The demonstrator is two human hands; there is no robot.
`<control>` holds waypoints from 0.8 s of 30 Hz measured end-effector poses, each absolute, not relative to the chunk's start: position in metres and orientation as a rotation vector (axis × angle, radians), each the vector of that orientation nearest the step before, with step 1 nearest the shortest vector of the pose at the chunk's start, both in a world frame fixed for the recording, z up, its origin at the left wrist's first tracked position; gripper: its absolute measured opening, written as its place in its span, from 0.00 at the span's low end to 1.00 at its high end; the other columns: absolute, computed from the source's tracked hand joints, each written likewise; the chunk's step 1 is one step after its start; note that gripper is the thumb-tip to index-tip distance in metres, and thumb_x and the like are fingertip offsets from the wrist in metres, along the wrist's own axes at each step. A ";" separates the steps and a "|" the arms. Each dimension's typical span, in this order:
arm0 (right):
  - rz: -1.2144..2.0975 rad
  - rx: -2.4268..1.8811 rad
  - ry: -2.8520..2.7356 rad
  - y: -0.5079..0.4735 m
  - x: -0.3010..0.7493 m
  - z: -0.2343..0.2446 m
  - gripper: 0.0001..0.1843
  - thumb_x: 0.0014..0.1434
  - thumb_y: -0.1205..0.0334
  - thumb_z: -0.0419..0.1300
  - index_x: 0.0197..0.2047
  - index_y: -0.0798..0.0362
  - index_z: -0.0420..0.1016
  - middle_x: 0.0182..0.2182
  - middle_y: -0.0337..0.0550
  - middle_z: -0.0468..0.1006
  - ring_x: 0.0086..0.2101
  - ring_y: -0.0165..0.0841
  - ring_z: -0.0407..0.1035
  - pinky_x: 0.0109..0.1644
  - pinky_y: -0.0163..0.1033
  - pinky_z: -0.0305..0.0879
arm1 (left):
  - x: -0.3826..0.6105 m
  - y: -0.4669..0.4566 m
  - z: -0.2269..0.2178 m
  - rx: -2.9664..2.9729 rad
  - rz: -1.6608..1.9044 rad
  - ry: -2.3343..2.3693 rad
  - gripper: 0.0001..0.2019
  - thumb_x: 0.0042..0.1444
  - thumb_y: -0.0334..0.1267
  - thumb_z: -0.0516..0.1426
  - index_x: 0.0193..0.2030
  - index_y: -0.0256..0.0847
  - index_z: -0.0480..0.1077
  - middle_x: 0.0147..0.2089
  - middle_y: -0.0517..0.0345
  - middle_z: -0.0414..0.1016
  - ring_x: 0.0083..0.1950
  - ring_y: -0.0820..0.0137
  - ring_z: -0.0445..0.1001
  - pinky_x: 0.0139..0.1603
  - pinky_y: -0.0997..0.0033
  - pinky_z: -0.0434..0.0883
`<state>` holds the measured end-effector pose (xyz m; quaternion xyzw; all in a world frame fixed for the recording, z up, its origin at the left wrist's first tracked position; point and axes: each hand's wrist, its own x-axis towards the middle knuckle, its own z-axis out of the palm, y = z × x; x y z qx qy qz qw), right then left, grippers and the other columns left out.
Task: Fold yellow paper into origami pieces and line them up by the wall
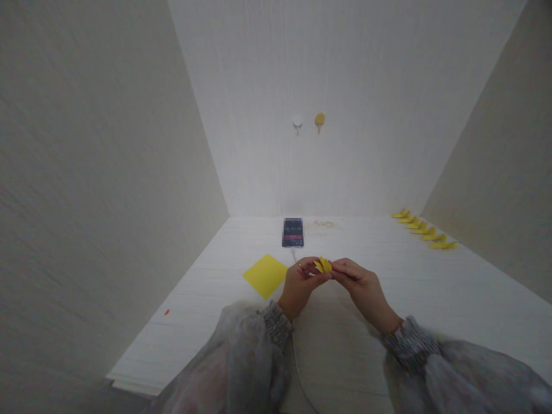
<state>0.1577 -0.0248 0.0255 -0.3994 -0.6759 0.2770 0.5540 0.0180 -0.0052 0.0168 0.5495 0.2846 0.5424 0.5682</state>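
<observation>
Small yellow folded-paper piece (324,265) is above the white wood-grain tabletop (207,287), between its left and right edges, pinched in the fingers of the bare left hand (299,284) and bare right hand (361,284). A flat yellow square paper sheet (264,276) lies just beside the left hand. Small yellow folded-paper figures (419,228) line the right edge by the back corner.

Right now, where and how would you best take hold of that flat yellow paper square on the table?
I'd pinch the yellow paper square by its left corner, coming in low from the left. The sheet looks thin and lies flat on the table, offering only its edges. That corner points away from the left grip, which crowds the right corner.
</observation>
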 end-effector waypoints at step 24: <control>0.740 -1.074 -1.385 -0.031 0.148 0.028 0.13 0.46 0.53 0.59 0.30 0.53 0.67 0.25 0.41 0.72 0.26 0.30 0.67 0.29 0.36 0.67 | 0.020 -0.008 0.019 1.313 1.331 0.795 0.12 0.42 0.41 0.59 0.31 0.36 0.65 0.20 0.63 0.65 0.22 0.78 0.64 0.25 0.77 0.64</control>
